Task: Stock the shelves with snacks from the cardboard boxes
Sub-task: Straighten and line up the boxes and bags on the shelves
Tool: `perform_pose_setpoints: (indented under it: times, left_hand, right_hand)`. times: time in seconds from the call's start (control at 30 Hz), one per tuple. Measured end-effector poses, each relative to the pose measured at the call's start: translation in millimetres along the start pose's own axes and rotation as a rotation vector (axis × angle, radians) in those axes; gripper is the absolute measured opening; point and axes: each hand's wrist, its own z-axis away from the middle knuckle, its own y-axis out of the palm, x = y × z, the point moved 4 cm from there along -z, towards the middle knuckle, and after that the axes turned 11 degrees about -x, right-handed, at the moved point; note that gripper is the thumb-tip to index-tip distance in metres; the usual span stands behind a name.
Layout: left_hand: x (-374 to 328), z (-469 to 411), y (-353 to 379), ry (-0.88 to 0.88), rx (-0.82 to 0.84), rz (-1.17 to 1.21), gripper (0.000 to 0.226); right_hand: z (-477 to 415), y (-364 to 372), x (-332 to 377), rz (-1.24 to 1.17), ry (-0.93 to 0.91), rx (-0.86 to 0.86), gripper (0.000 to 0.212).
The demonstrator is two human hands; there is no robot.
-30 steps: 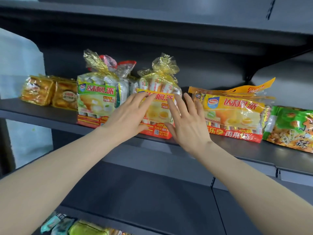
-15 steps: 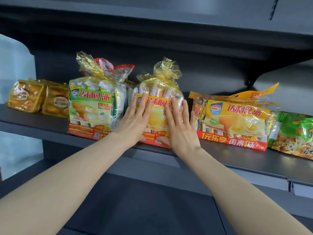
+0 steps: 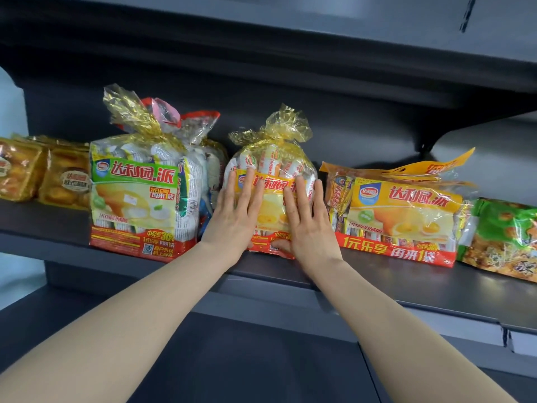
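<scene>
While both hands lie flat against its front with straight, slightly spread fingers, the clear plastic bag of yellow-labelled pies with a gold-tied top [image 3: 273,167] stands upright near the front edge of the dark grey metal shelf [image 3: 406,286]. The left hand [image 3: 232,216] presses the bag's 9 o'clock side. The right hand [image 3: 308,225] covers its 3 o'clock side, with the thumb at the red bottom strip. Neither hand curls round anything. Just beside the bag at 9 o'clock stands a taller green-labelled bag of pies [image 3: 136,193]. At 3 o'clock lies a flat yellow-labelled pack [image 3: 401,216], and beyond that a green snack packet [image 3: 505,237]. Far toward 9 o'clock sit golden bread packs [image 3: 64,181].
</scene>
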Motion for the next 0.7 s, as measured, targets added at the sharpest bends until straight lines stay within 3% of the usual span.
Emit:
perform_pose_setpoints:
  times: [0.1, 0.23, 0.37, 0.43, 0.53, 0.7]
  left_hand:
    - [-0.5, 8.3, -9.2, -0.035, 0.02, 0.16, 0.132]
    - [7.1, 1.7, -29.8, -0.323, -0.043, 0.493, 0.141]
    - [22.0, -28.6, -38.6, -0.484, -0.04, 0.61, 0.145]
    - [23.1, -38.3, -37.1, -0.497, 0.0, 0.658, 0.147]
    - [22.3, -39.8, -31.1, -0.506, -0.008, 0.649, 0.14]
    - [20.9, -54.5, -48.6, -0.366, -0.067, 0.542, 0.142]
  right_hand:
    - [8.5, -11.1, 0.0, -0.257, 0.076, -0.136, 0.11]
    - [3.3, -38.3, -3.6, -0.661, 0.173, -0.423, 0.092]
    - [-24.2, -52.8, -15.5, -0.872, 0.46, -0.363, 0.104]
    - [-38.5, -49.2, -22.3, -0.928, 0.55, -0.29, 0.1]
    - [-45.5, -42.2, -26.1, -0.968, 0.53, -0.239, 0.086]
    - [-48.2, -56.2, -32.9, -0.876, 0.469, -0.32, 0.089]
